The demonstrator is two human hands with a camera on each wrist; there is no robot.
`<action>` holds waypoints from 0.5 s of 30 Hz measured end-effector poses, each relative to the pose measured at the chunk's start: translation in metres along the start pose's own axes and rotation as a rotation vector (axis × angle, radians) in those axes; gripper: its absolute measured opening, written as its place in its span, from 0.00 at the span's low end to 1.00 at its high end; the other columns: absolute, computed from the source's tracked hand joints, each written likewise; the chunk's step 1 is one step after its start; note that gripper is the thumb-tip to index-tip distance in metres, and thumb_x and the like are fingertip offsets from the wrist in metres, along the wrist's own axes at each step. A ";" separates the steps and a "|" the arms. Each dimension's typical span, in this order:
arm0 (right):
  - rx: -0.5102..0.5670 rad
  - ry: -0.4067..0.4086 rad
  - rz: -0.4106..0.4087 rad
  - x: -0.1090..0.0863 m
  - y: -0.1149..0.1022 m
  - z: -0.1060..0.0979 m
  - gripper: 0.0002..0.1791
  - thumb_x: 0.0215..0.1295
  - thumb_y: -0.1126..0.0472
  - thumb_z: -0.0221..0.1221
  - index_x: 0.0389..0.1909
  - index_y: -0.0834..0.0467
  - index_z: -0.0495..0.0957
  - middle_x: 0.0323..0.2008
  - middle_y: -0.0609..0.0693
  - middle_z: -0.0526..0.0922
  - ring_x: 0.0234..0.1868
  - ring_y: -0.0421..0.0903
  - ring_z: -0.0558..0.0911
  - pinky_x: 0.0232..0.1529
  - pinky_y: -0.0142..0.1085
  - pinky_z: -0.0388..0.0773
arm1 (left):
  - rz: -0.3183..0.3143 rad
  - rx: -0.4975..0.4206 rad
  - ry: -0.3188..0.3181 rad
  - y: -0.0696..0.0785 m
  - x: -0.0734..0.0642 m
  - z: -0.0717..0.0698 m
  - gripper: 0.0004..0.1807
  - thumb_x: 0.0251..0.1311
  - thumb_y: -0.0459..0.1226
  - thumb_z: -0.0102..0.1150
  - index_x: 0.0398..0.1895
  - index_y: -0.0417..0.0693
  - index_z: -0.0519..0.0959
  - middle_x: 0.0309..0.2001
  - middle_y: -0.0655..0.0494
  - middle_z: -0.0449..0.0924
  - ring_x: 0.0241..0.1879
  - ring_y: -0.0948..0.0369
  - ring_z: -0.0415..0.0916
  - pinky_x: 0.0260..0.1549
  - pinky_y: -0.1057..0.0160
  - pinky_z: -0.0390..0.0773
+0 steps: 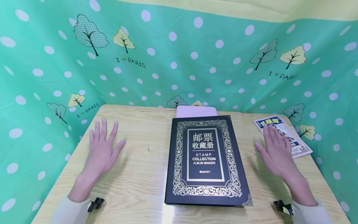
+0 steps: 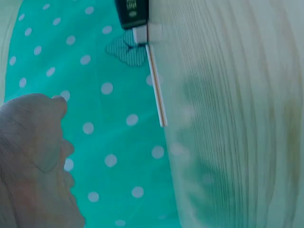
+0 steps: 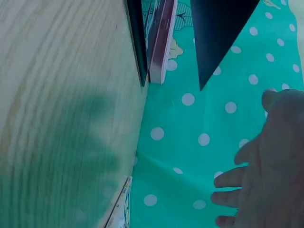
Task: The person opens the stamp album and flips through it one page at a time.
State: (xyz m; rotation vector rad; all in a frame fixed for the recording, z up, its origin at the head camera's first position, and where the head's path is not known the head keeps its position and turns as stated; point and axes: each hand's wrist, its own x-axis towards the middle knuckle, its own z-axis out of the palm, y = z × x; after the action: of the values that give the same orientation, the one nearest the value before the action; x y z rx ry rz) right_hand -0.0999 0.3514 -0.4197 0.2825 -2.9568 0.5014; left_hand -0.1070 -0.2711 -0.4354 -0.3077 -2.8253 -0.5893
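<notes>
A black stamp album binder (image 1: 205, 171) with silver ornament and lettering lies on the wooden table, its front cover facing up. In the right wrist view its cover (image 3: 221, 38) stands apart from the lower board at the near side. My left hand (image 1: 100, 154) hovers over the table to the album's left, fingers spread and straight, holding nothing. To the right of the album, my right hand (image 1: 279, 154) is likewise held out with straight fingers and holds nothing. Its fingers overlap a colourful printed sheet or packet (image 1: 300, 146) in the head view.
Behind the album a pink flat case (image 1: 196, 111) shows partly, its rest hidden by the album. A thin stick-like item (image 1: 158, 109) lies along the back edge of the table (image 1: 134, 180). Green dotted cloth (image 1: 156, 62) hangs around the back and sides.
</notes>
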 end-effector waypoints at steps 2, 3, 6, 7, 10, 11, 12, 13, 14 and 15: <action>0.031 0.023 -0.007 0.001 -0.002 0.002 0.42 0.93 0.45 0.38 0.90 0.64 0.34 0.88 0.71 0.39 0.88 0.74 0.41 0.82 0.68 0.21 | 0.015 -0.011 0.011 0.009 -0.003 0.002 0.41 0.88 0.53 0.45 0.92 0.42 0.48 0.89 0.31 0.26 0.87 0.33 0.20 0.82 0.31 0.24; 0.052 0.035 -0.010 0.001 -0.003 0.003 0.41 0.93 0.46 0.38 0.90 0.64 0.35 0.87 0.72 0.41 0.87 0.76 0.44 0.83 0.68 0.22 | 0.023 -0.020 0.017 0.013 -0.004 0.003 0.41 0.88 0.52 0.46 0.92 0.42 0.49 0.89 0.31 0.28 0.88 0.33 0.21 0.83 0.32 0.25; 0.149 0.067 -0.012 0.001 -0.008 0.006 0.38 0.93 0.49 0.38 0.91 0.63 0.39 0.85 0.76 0.50 0.82 0.81 0.52 0.83 0.68 0.25 | 0.052 -0.048 0.028 0.028 -0.008 0.007 0.41 0.87 0.50 0.48 0.92 0.43 0.49 0.89 0.31 0.30 0.88 0.35 0.23 0.84 0.36 0.26; 0.188 0.077 -0.012 0.001 -0.010 0.007 0.37 0.93 0.50 0.39 0.90 0.64 0.41 0.84 0.77 0.53 0.81 0.82 0.55 0.83 0.69 0.28 | 0.063 -0.057 0.030 0.033 -0.009 0.009 0.41 0.87 0.49 0.49 0.92 0.43 0.49 0.89 0.31 0.30 0.89 0.36 0.24 0.85 0.37 0.26; 0.323 0.096 -0.011 0.001 -0.019 0.010 0.34 0.93 0.53 0.39 0.89 0.66 0.49 0.81 0.77 0.60 0.79 0.83 0.59 0.85 0.66 0.37 | 0.100 -0.082 0.043 0.048 -0.011 0.013 0.41 0.86 0.47 0.52 0.92 0.45 0.51 0.90 0.32 0.33 0.89 0.37 0.27 0.86 0.41 0.28; 0.368 0.096 -0.008 0.000 -0.021 0.011 0.33 0.93 0.54 0.39 0.89 0.66 0.51 0.81 0.76 0.62 0.79 0.82 0.60 0.87 0.58 0.43 | 0.113 -0.089 0.048 0.053 -0.012 0.015 0.41 0.85 0.46 0.53 0.92 0.45 0.51 0.90 0.32 0.35 0.89 0.37 0.29 0.86 0.42 0.30; 0.409 0.099 -0.006 0.000 -0.024 0.013 0.33 0.93 0.55 0.40 0.88 0.66 0.53 0.81 0.75 0.64 0.78 0.81 0.62 0.87 0.49 0.49 | 0.124 -0.095 0.055 0.057 -0.013 0.016 0.40 0.85 0.45 0.54 0.92 0.46 0.52 0.90 0.32 0.37 0.89 0.36 0.32 0.86 0.42 0.32; 0.445 0.105 -0.005 -0.001 -0.027 0.014 0.32 0.93 0.56 0.41 0.87 0.66 0.55 0.80 0.74 0.66 0.77 0.79 0.65 0.85 0.39 0.55 | 0.135 -0.104 0.064 0.062 -0.014 0.017 0.40 0.85 0.45 0.55 0.92 0.46 0.53 0.90 0.32 0.39 0.89 0.35 0.35 0.87 0.41 0.35; 0.487 0.112 -0.007 -0.002 -0.030 0.016 0.31 0.93 0.57 0.41 0.87 0.67 0.57 0.78 0.73 0.69 0.78 0.70 0.70 0.80 0.30 0.58 | 0.142 -0.114 0.073 0.066 -0.014 0.017 0.40 0.84 0.45 0.56 0.92 0.47 0.54 0.89 0.32 0.42 0.88 0.34 0.38 0.86 0.39 0.39; 0.526 0.116 -0.004 -0.003 -0.032 0.018 0.30 0.93 0.57 0.41 0.86 0.67 0.58 0.77 0.72 0.71 0.77 0.61 0.75 0.75 0.22 0.59 | 0.151 -0.125 0.085 0.069 -0.014 0.018 0.40 0.84 0.44 0.56 0.91 0.47 0.55 0.89 0.33 0.45 0.88 0.33 0.42 0.85 0.36 0.44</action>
State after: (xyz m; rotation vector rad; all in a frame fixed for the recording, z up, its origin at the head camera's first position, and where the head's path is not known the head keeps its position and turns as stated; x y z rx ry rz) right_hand -0.0921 0.3162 -0.4265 0.2950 -2.6605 1.2444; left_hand -0.0793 -0.2035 -0.4302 -0.5015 -2.6605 -0.7285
